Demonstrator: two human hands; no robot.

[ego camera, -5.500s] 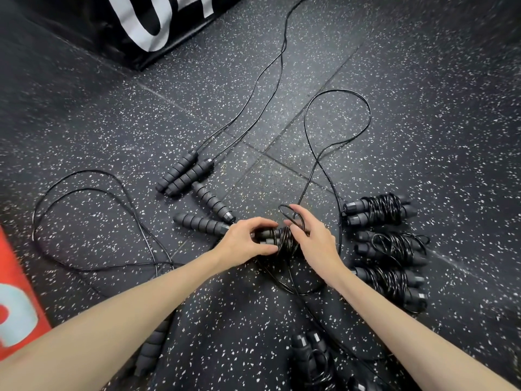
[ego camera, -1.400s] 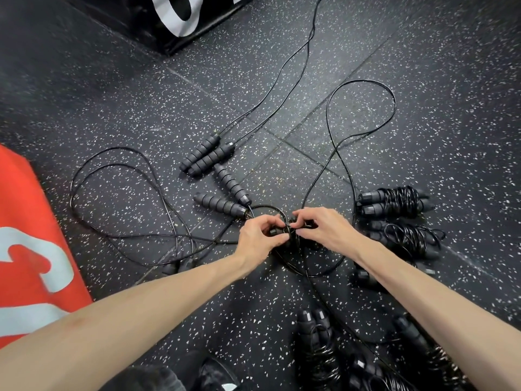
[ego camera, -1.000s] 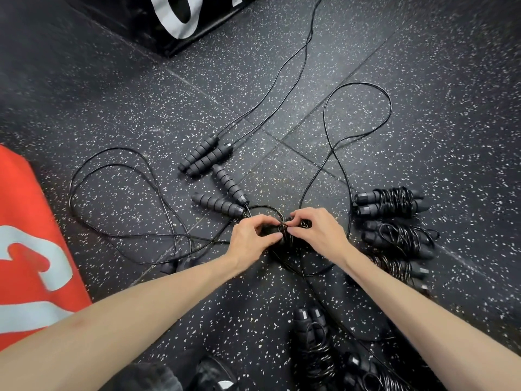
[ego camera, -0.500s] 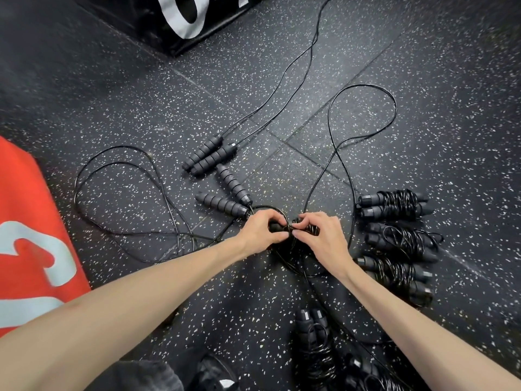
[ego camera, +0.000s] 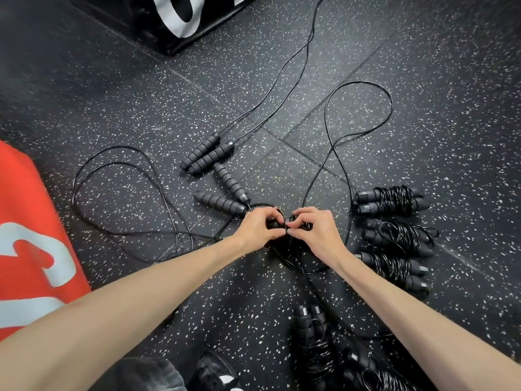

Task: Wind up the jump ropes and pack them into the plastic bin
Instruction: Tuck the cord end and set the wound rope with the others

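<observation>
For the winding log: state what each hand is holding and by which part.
Both hands grip one black jump rope: the left hand holds its paired handles, the right hand pinches the thin cord being wound round them.

Both hands cover the handles they hold, and the bottom edge cuts off the nearest wound ropes (ego camera: 375, 373)

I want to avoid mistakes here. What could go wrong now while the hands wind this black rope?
1. The long free loop of thin black cord lies close to the wound black rope bundles, so it may catch on them.
2. The left hand and right hand only pinch the half-wound black rope, so turns may slip loose.
</observation>
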